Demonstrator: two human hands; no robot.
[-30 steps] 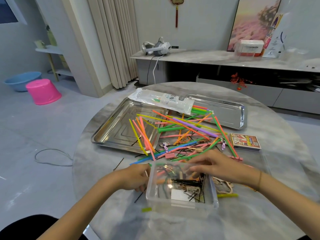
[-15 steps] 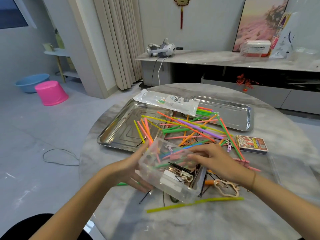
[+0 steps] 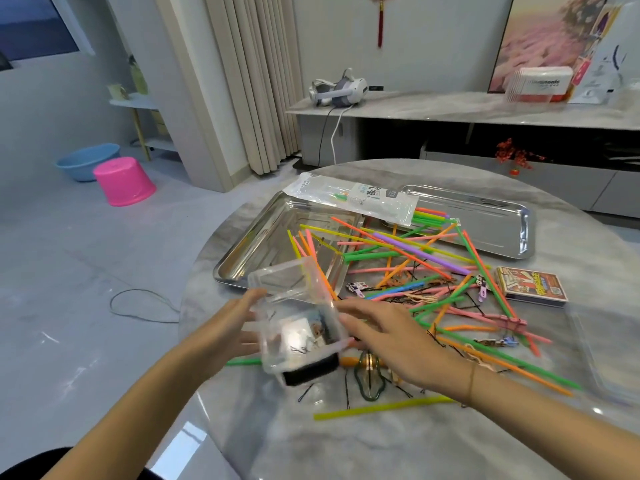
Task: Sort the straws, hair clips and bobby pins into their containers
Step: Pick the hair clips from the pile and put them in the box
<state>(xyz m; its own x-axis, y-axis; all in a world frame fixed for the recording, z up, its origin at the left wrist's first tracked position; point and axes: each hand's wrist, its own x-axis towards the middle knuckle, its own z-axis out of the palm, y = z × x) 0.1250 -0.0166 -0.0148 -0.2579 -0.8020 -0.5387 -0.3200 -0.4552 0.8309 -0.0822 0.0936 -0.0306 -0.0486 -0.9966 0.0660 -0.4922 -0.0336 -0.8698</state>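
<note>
Spreading across the middle of the round marble table (image 3: 381, 445), loose coloured straws (image 3: 415, 251) lie crisscrossed, some reaching onto the left steel tray (image 3: 256, 247) and some onto the right steel tray (image 3: 502, 230), with a plastic straw packet (image 3: 363, 199) lying across both trays. A clear plastic container (image 3: 294, 306) sits tilted at the near edge of the pile, between the two hands. The left hand (image 3: 235, 330) lies flat against its left wall, fingers roughly straight, though motion blur softens them. The right hand (image 3: 391, 337) reaches in from the other side, fingers extended, their tips touching the right wall; neither hand curls round it. A card box (image 3: 531, 287) lies to the right of the straws. A green hair clip (image 3: 369, 379) lies on the table just below the right hand. Inside the container a few bobby pins (image 3: 301, 349) show, and more lie loose on the table beneath it.
</note>
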